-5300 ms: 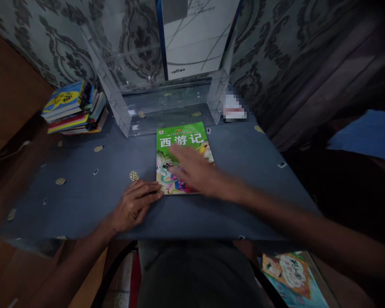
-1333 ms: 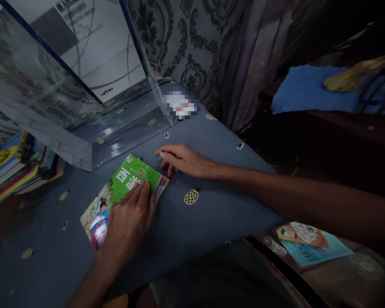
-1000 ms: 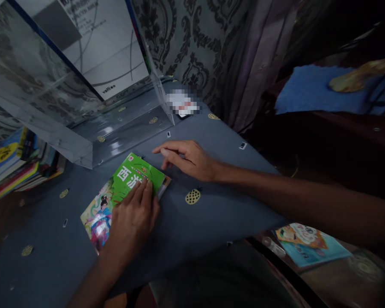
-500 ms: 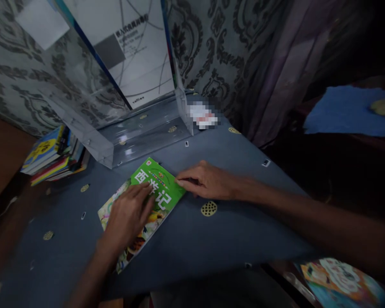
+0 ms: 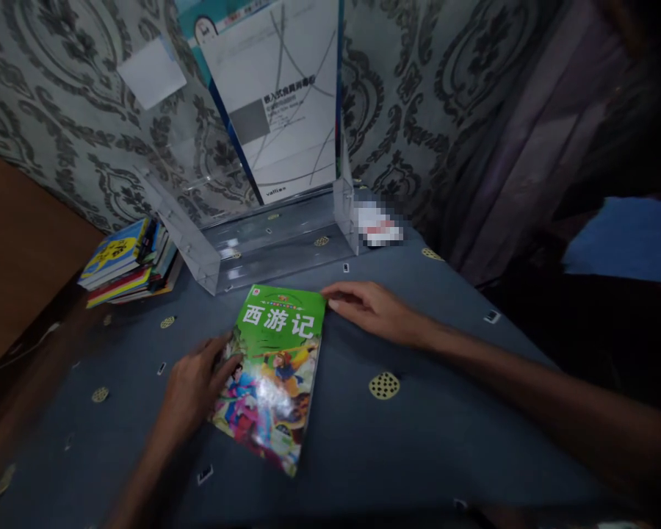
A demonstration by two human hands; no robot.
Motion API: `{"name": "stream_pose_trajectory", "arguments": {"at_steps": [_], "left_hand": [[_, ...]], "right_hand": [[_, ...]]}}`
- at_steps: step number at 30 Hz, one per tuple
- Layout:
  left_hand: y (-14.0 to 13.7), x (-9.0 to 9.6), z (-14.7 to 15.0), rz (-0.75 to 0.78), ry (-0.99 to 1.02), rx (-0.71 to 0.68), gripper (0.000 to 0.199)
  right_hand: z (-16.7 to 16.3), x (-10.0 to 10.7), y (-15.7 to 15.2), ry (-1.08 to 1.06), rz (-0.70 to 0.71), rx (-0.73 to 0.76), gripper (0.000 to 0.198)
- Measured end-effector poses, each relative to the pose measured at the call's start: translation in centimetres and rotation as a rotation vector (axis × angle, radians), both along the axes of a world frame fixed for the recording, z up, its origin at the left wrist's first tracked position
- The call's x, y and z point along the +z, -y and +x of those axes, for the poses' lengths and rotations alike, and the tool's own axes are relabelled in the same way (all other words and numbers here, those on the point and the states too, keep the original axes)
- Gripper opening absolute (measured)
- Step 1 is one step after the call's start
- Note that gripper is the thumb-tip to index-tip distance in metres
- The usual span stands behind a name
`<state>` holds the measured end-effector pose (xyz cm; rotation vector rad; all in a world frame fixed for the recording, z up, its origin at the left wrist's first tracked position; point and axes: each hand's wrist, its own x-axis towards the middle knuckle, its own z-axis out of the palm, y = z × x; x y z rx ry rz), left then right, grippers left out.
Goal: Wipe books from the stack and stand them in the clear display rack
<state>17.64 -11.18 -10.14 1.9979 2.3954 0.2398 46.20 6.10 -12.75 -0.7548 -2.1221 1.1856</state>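
Note:
A children's book (image 5: pixel 275 375) lies face up on the cloth-covered table, its green top bearing white Chinese characters above colourful cartoon figures. My left hand (image 5: pixel 192 382) holds the book's left edge, the thumb over the cover and the fingers bent along the side. At the upper right corner, the fingertips and thumb of my right hand (image 5: pixel 371 308) close on the book. The undersides of both hands are hidden.
Behind the book stands a clear acrylic rack (image 5: pixel 198 253) holding an upright white booklet (image 5: pixel 297 110). A stack of books (image 5: pixel 126 261) lies to its left. A partly blurred white item (image 5: pixel 380 224) sits right of the rack, near the patterned wall.
The book has turned so its title faces me more squarely. My left hand has slid from the cover's middle to its left edge. My right hand stays at the corner; the view has shifted.

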Motion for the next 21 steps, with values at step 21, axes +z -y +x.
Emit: {"name": "stream_pose_trajectory", "arguments": {"at_steps": [21], "left_hand": [[-3.0, 1.0, 4.7, -0.112, -0.165, 0.005, 0.027]], "right_hand": [[-4.3, -2.6, -5.6, 0.093, 0.296, -0.088, 0.03]]}}
